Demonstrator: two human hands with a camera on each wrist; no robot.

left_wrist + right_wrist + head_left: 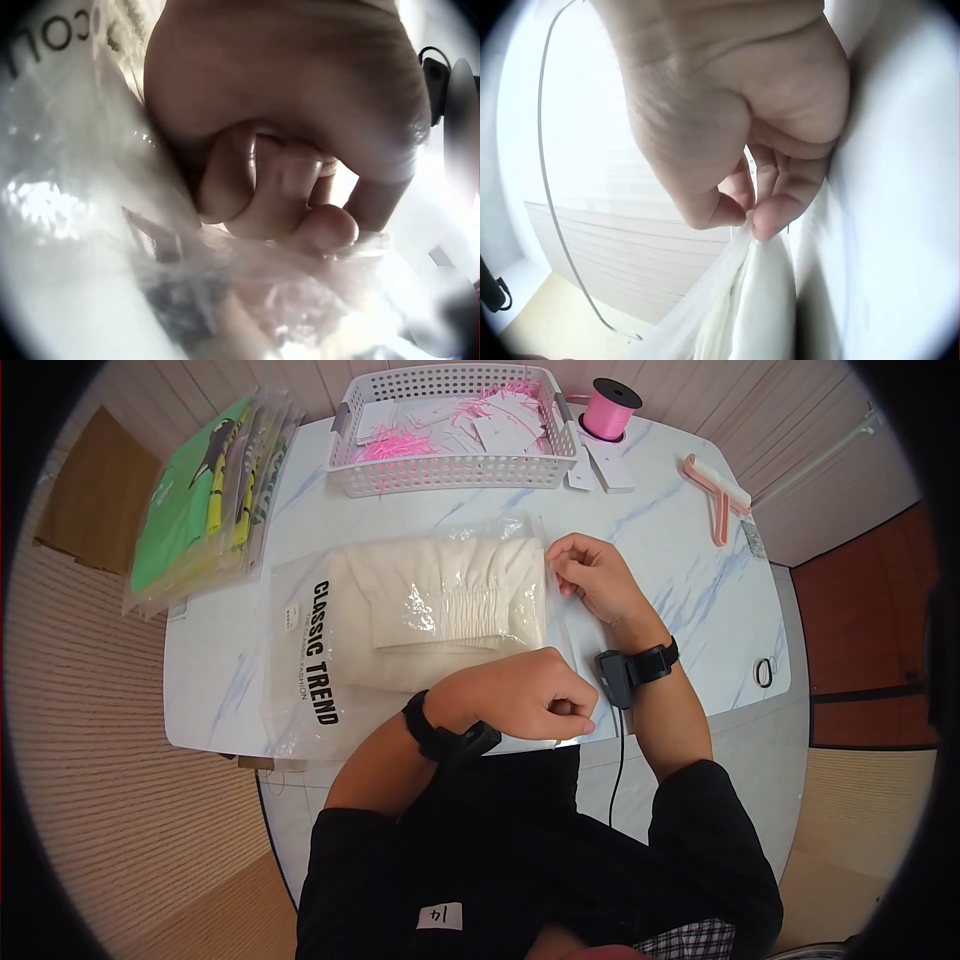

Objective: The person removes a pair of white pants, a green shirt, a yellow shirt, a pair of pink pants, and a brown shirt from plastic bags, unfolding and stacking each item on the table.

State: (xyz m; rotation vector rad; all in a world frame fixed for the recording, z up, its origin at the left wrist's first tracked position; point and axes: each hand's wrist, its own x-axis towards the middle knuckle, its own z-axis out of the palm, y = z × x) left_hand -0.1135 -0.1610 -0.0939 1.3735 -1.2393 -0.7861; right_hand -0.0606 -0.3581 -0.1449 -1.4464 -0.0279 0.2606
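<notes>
A clear plastic bag (292,660) printed "CLASSIC TREND" lies on the table, a folded cream garment (440,610) with a gathered elastic band inside it. At the bag's upper right edge, the right hand (600,582) pinches the plastic between thumb and fingertips; the right wrist view shows the pinched edge (744,244) beside the cream cloth. The left hand (525,695) lies over the bag's lower right corner with its fingers curled. In the left wrist view its thumb and fingertips (330,227) meet at the plastic's edge, gripping it.
A white perforated basket (450,478) holding pink shreds and white cards stands at the back. Beside it are a pink ribbon spool (608,412) and white tags (611,466). A lint roller (722,495) lies right; bagged green garments (180,510) stack at left. A black ring-shaped item (764,672) lies near the right edge.
</notes>
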